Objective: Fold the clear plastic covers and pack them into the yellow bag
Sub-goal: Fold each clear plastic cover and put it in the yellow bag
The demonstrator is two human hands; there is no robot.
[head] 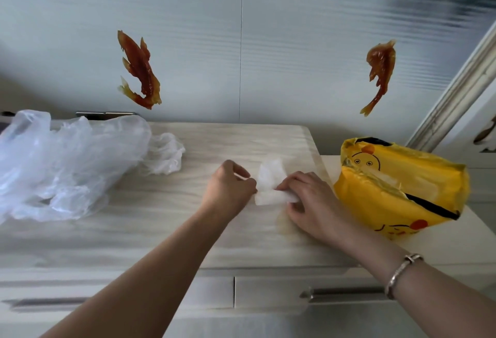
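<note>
A: What are the hands holding?
B: The left hand (230,187) pinches one edge of a small folded clear plastic cover (269,182); the right hand (308,200) pinches the other, fingers curled on it.
A: And the bag?
B: The crumpled yellow plastic bag with cartoon faces (402,190) lies open just right of the right hand; a loose heap of clear plastic covers (67,160) sits well left of the left hand

Both hands pinched a small folded clear plastic cover (269,184) on the pale wood-grain table (161,217): left hand (229,190), right hand (311,200). Crumpled yellow plastic bag (402,190) lay just right.
</note>
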